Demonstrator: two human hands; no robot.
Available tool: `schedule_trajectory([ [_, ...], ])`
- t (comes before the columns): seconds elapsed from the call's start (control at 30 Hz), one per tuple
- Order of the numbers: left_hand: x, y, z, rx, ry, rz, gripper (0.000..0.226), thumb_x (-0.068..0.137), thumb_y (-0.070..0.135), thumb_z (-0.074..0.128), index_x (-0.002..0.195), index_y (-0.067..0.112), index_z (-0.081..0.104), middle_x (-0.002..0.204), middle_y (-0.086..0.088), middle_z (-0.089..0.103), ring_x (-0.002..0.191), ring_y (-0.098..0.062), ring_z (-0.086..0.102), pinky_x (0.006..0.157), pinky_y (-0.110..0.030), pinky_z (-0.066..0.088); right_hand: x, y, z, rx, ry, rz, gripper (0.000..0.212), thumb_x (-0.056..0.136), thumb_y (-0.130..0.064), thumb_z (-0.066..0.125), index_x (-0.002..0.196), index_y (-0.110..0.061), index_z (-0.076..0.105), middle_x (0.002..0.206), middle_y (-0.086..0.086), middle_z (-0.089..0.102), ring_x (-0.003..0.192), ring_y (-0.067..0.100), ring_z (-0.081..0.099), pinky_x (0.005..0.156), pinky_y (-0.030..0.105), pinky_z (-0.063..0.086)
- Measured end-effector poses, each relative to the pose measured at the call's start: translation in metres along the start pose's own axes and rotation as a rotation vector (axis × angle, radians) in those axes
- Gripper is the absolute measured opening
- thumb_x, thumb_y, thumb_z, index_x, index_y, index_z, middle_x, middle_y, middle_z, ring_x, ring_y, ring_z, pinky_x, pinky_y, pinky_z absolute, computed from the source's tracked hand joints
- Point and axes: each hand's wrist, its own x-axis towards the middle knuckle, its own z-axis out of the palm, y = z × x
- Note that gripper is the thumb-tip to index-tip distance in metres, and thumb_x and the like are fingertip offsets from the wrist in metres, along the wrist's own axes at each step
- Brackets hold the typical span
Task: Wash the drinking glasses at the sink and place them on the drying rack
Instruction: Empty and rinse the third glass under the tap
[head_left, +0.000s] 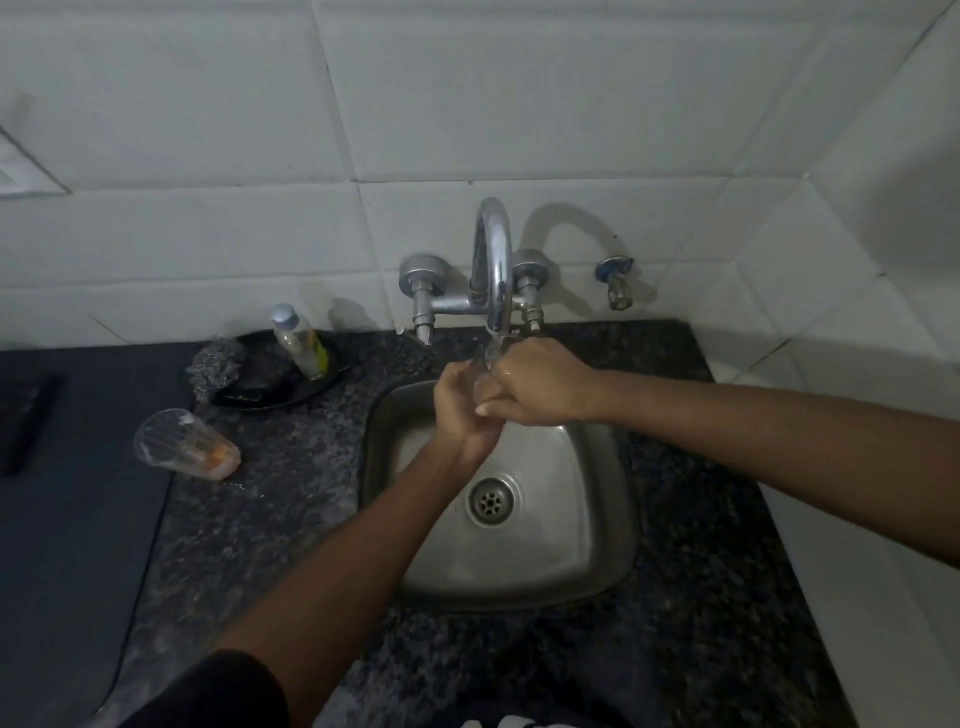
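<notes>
Both hands meet under the tap spout (494, 270) over the steel sink (597, 519). A clear drinking glass (484, 368) is wedged between them and mostly hidden by the fingers, with water running onto it. My left hand (460, 415) grips it from the left and below. My right hand (537, 384) wraps over it from the right. A second glass (182, 441), with orange residue at its base, stands on the dark counter to the left of the sink.
A black dish (311, 387) behind the second glass holds a steel scrubber (215, 364), a dark sponge and a small soap bottle (301, 340). A dark mat (78, 493) covers the left counter. A small wall tap (615, 283) sticks out at right. No drying rack is in view.
</notes>
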Motion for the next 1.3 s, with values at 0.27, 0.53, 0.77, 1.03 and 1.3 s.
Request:
schedule_trajectory([
  [0.27,0.002,0.011,0.005,0.126,0.011,-0.043,0.057,0.101,0.022,0.031,0.071,0.008,0.077,0.068,-0.007,0.065,0.061,-0.019,0.063,0.06,-0.031,0.047,0.004,0.004,-0.007,-0.13,-0.059,-0.144,0.022,0.096,-0.033,0.065,0.11,-0.019,0.072,0.113,0.003,0.071,0.097,0.025,0.07,0.075,0.036,0.056],
  [0.53,0.004,0.024,-0.013,0.423,-0.048,-0.249,0.046,0.1,0.036,0.045,0.094,0.007,0.08,0.093,-0.013,0.071,0.085,-0.025,0.068,0.079,-0.038,0.051,0.004,0.003,0.006,-0.292,0.058,-0.469,0.017,0.077,0.004,0.072,0.07,-0.009,0.064,0.068,0.007,0.064,0.058,0.024,0.065,0.057,0.034,0.049],
  [0.77,0.006,0.009,-0.002,0.101,-0.057,-0.064,0.053,0.103,0.027,0.029,0.094,0.002,0.076,0.092,-0.013,0.072,0.084,-0.023,0.069,0.075,-0.033,0.048,-0.002,-0.008,-0.003,-0.127,-0.105,-0.099,0.03,0.1,-0.032,0.065,0.122,-0.012,0.068,0.124,0.01,0.068,0.115,0.029,0.065,0.088,0.04,0.053],
  [1.03,0.012,0.011,0.004,0.114,0.041,-0.067,0.046,0.101,0.022,0.033,0.084,0.002,0.071,0.076,-0.011,0.066,0.066,-0.021,0.067,0.057,-0.027,0.054,0.001,-0.007,0.004,-0.066,-0.061,-0.034,0.028,0.097,-0.031,0.069,0.114,-0.01,0.069,0.118,0.01,0.068,0.103,0.028,0.068,0.073,0.034,0.049],
  [1.3,0.009,0.028,0.002,0.33,-0.005,-0.29,0.06,0.105,0.022,0.033,0.067,0.003,0.075,0.065,-0.01,0.066,0.058,-0.02,0.067,0.056,-0.027,0.054,-0.001,-0.002,0.018,-0.26,-0.033,-0.226,0.014,0.088,-0.003,0.067,0.099,-0.011,0.069,0.098,0.007,0.07,0.085,0.026,0.072,0.065,0.038,0.056],
])
